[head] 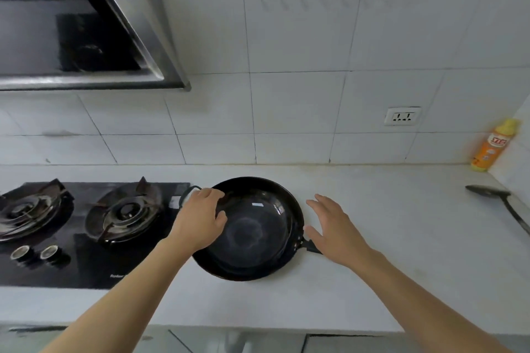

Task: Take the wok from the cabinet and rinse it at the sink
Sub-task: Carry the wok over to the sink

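The black wok (252, 226) sits on the white countertop (387, 238), just right of the gas hob (86, 235), and lies between the two hands. Its small loop handle (187, 193) points left over the hob's edge, and its long handle stub (311, 246) points right, toward the front. The left hand (200, 216) is on the wok's left rim, beside the loop handle: the fingers curl over the rim's outer side and the thumb hooks inside the bowl, so it grips the rim. The left forearm reaches up from the lower left, crossing the front corner of the hob. The right hand (332, 223) is spread and holds nothing; its fingers are fairly straight and apart, palm turned toward the wok's right edge, thumb near the rim, and the base of the long handle just under the palm. Whether it touches the wok cannot be told. The right forearm stretches in from the lower right. Farther right on the counter lie a dark spatula (499, 203) and, against the tiled wall, an orange bottle (493, 146).
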`<action>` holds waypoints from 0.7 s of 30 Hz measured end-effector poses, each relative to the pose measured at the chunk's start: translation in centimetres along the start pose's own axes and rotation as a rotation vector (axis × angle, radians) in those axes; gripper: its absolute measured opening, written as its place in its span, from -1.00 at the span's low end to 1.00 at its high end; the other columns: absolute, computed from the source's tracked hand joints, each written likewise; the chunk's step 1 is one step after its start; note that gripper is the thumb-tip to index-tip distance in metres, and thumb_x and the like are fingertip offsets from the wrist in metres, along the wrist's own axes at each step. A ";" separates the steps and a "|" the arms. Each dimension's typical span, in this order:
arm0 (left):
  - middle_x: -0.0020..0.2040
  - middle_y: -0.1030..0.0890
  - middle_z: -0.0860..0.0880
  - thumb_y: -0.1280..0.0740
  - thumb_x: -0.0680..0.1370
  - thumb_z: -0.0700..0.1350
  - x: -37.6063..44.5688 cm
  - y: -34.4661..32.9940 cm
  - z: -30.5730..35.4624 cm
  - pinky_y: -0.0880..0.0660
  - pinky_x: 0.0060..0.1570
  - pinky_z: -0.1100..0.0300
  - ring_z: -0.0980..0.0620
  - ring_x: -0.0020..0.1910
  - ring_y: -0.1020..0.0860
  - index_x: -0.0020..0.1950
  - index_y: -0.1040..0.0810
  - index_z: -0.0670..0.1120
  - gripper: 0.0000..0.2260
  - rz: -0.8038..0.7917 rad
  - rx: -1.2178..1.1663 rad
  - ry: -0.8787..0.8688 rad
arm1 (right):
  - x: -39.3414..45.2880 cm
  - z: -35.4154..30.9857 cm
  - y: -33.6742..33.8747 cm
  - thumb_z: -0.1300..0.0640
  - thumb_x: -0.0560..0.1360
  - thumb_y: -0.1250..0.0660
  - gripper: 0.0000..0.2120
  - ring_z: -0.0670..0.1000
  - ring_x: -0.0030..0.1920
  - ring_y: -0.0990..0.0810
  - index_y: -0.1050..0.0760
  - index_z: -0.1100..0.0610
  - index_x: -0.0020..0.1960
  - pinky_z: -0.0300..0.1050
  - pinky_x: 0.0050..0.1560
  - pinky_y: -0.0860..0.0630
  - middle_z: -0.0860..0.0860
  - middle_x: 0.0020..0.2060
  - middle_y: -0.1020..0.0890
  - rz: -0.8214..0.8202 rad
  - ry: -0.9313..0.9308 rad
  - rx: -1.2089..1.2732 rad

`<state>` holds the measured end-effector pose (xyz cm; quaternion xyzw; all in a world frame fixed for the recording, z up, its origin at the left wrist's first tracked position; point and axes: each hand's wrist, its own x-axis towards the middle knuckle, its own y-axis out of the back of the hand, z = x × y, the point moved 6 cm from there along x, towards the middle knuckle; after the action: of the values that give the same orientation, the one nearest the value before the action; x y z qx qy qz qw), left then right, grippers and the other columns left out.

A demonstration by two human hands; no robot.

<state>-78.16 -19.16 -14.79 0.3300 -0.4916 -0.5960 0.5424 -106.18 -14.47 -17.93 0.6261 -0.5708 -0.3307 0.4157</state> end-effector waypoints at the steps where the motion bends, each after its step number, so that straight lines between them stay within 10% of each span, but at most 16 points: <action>1: 0.32 -0.48 -0.02 -0.27 0.56 -0.03 0.5 -0.4 -0.9 -0.42 0.27 0.03 -0.04 0.32 -0.38 0.40 -0.41 -0.06 -0.59 -0.015 0.001 -0.003 | 0.6 -0.1 -0.6 -0.07 0.62 -0.15 -0.44 0.01 0.55 0.04 -0.09 0.05 0.55 -0.02 0.53 -0.03 0.01 0.57 -0.05 -0.017 -0.014 -0.012; 21: 0.37 -0.43 -0.03 -0.26 0.49 -0.10 13.7 -5.7 -10.5 -0.40 0.27 0.03 -0.07 0.32 -0.35 0.42 -0.36 -0.03 -0.53 -0.399 0.215 -0.348 | 7.5 -0.7 -5.5 0.01 0.60 -0.21 -0.46 0.02 0.53 -0.06 -0.15 0.07 0.53 -0.04 0.48 -0.11 0.05 0.53 -0.16 -0.070 -0.265 -0.206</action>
<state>-72.93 -35.26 -21.37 0.3686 -0.5630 -0.6832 0.2834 -102.16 -21.77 -22.13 0.5505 -0.5615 -0.4815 0.3870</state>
